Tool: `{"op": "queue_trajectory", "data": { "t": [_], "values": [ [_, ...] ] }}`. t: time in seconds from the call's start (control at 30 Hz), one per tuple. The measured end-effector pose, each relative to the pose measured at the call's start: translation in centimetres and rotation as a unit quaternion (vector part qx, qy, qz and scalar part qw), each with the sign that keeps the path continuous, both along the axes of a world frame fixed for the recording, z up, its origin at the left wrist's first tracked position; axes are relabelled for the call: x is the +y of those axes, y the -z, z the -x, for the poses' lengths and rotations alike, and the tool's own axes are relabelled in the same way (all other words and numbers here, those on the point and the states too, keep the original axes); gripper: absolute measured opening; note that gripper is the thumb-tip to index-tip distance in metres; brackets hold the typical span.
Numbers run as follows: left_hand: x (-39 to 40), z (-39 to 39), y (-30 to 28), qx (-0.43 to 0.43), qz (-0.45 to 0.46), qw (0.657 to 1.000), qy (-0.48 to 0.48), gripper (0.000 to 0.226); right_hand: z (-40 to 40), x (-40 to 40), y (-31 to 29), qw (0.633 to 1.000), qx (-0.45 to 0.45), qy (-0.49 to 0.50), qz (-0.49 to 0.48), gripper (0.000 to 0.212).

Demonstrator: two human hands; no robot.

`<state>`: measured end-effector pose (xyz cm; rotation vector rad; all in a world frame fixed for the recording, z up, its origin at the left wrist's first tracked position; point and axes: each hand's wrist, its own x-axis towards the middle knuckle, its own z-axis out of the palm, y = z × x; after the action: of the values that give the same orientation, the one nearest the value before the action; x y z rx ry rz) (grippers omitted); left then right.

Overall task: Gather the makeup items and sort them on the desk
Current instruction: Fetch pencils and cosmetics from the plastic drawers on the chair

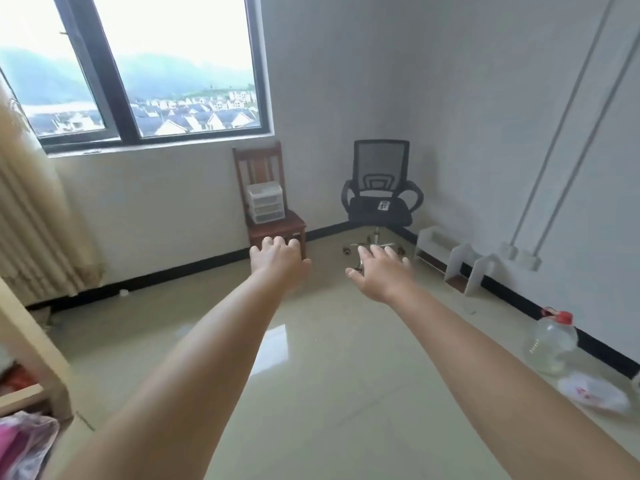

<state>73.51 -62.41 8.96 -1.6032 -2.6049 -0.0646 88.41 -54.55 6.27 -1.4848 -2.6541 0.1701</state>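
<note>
Arms extend forward into the room, both held out over the glossy beige tiled floor [329,375]. Left hand [280,261] and right hand [381,271] are apart, fingers spread and relaxed, gripping nothing and touching nothing.

Task item location: no loose makeup items can be identified. The likely container is the small white plastic three-drawer organiser [266,202], standing upright on the seat of the brown wooden chair [273,220] against the far wall, below the dark-framed window [138,71]. Drawer contents are too small to make out. No desk is identifiable in view.

Handling assessment (judgement): the organiser appears light, rigid and smooth-sided. Its drawers may slide out if the unit is tilted, so keep it level. Take hold with one hand on each side wall, low down, thumbs toward the front to retain the drawers.

Other objects: black mesh-back office chair [381,188] in the corner, white shelf unit [453,261] on the floor by the right wall, clear plastic jug with red cap [550,344] beside that wall.
</note>
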Motion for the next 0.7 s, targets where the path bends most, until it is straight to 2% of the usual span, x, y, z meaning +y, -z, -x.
{"op": "queue_trajectory", "data": {
  "t": [0.1,0.23,0.53,0.7],
  "values": [
    [6.5,3.5,1.8,0.001,-0.015,1.0,0.009,0.047,3.8,6.9,1.4,1.0,-0.006,-0.027,-0.009,0.06],
    [15.0,8.6,4.7,-0.028,-0.034,0.999,-0.027,0.052,9.3,16.9,3.0,0.998,0.008,-0.051,-0.025,0.06],
    [26.4,19.1,14.5,-0.061,0.012,0.991,-0.115,0.056,19.7,30.5,11.9,0.998,-0.002,-0.063,-0.018,0.059],
    [35.4,27.6,17.4,-0.074,0.025,0.988,-0.134,0.056,27.4,40.5,14.6,0.998,-0.017,-0.064,-0.013,0.06]
  ]
}}
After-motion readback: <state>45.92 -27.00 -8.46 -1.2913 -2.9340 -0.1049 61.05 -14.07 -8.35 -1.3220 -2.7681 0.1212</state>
